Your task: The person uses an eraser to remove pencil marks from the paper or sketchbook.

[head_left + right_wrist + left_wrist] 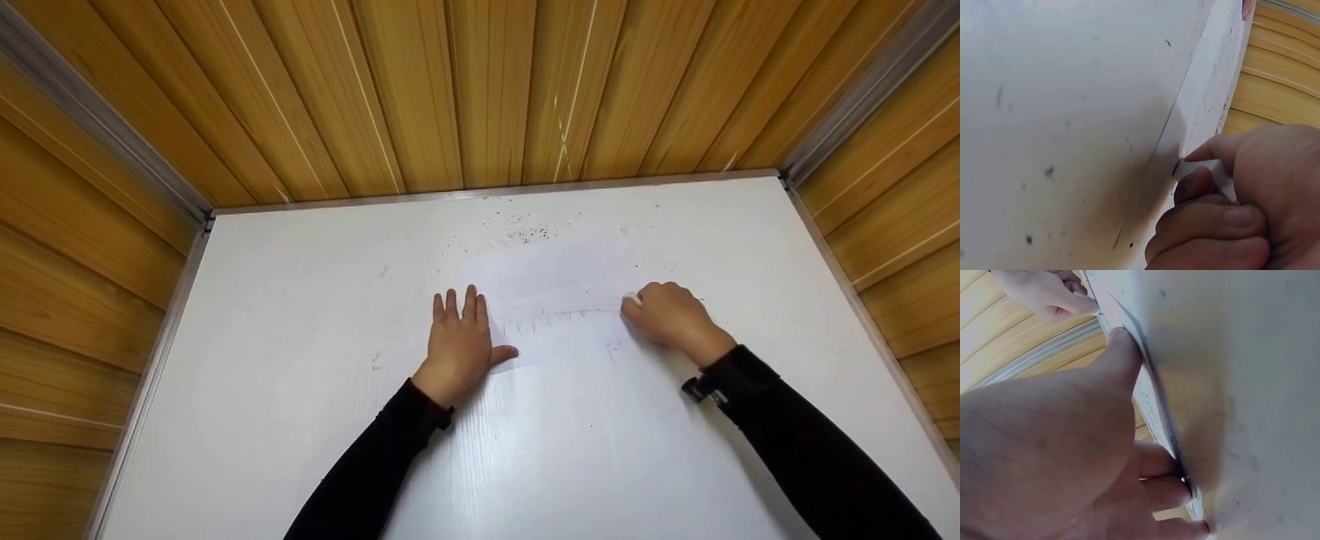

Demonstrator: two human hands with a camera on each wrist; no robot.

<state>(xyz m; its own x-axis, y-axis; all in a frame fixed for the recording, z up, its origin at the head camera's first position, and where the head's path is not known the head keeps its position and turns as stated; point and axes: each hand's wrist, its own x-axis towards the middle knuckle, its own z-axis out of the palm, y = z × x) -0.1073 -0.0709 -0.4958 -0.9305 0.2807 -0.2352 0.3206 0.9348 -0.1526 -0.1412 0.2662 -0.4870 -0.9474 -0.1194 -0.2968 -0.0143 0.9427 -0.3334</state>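
Note:
A sheet of white paper [559, 274] lies on the white table, with a faint pencil line and small scribbled strokes [547, 321] across its lower part. My left hand [459, 345] rests on its left edge, fingers straight and thumb spread over the lower left corner. At the paper's right edge, my right hand [671, 315] pinches a small white eraser [1216, 171] between thumb and curled fingers. The eraser's tip is dark and close to the paper in the right wrist view; whether it touches cannot be told. Most of the eraser is hidden by the hand.
Dark crumbs [529, 231] are scattered beyond the paper's far edge. Smudges and specks mark the white table [300, 420]. Wood-patterned panels [487, 97] stand along the back and both sides, joined by metal corner posts [112, 112].

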